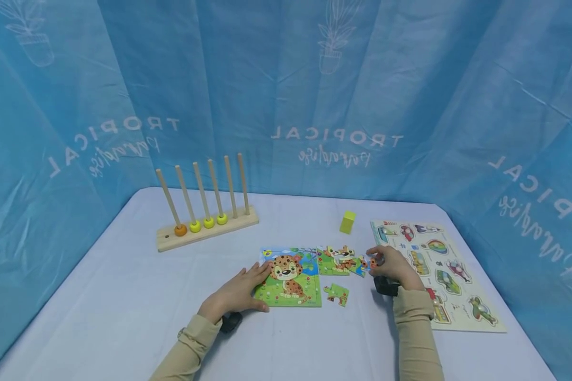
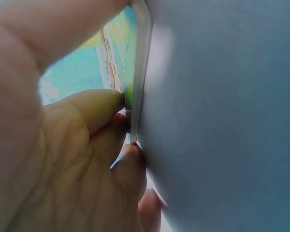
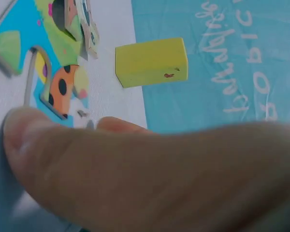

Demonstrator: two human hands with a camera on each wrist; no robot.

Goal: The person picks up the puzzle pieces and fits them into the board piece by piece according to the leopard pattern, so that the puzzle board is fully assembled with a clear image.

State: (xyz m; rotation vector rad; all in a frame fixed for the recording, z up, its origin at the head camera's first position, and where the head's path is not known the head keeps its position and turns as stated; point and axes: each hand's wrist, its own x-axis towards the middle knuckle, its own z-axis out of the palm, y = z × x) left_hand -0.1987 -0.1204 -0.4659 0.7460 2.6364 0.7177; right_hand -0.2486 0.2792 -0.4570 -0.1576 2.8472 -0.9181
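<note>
My left hand rests on the left side of a leopard jigsaw puzzle, its fingers over the picture and thumb by the lower left corner. In the left wrist view, the fingertips meet the thin edge of the puzzle board. To the right, my right hand pinches a jigsaw piece with an orange, black-spotted patch between thumb and forefinger. Other jigsaw pieces lie against the board's upper right side, some overlapping. One green jigsaw piece lies apart, nearer the front.
A yellow block stands behind the pieces. At the right, a peg puzzle board with vehicle pictures lies partly under my right forearm. A wooden bead rack with upright rods stands at the back left. Blue curtains enclose the table.
</note>
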